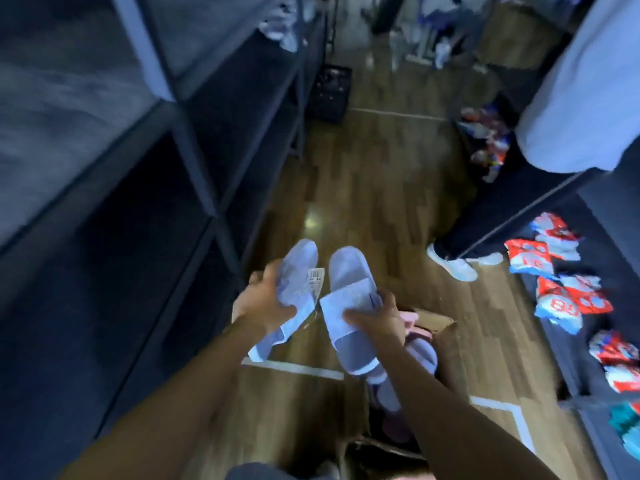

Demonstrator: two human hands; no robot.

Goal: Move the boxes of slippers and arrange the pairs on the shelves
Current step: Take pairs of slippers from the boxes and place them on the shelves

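I hold a pair of pale lilac slippers above the wooden floor. My left hand (263,299) grips the left slipper (294,271), which is turned on its side and carries a white barcode tag (316,278). My right hand (377,318) grips the right slipper (346,299) by its wide strap, sole down. Below my right arm an open cardboard box (446,337) on the floor holds more slippers (420,351) in pink and lilac. Dark shelves (194,161) run along my left.
Another person's leg and white shoe (450,263) stand at the right, beside a dark shelf (595,258) of red and blue packets. A black crate (330,93) sits on the floor farther down the aisle. White tape lines mark the floor.
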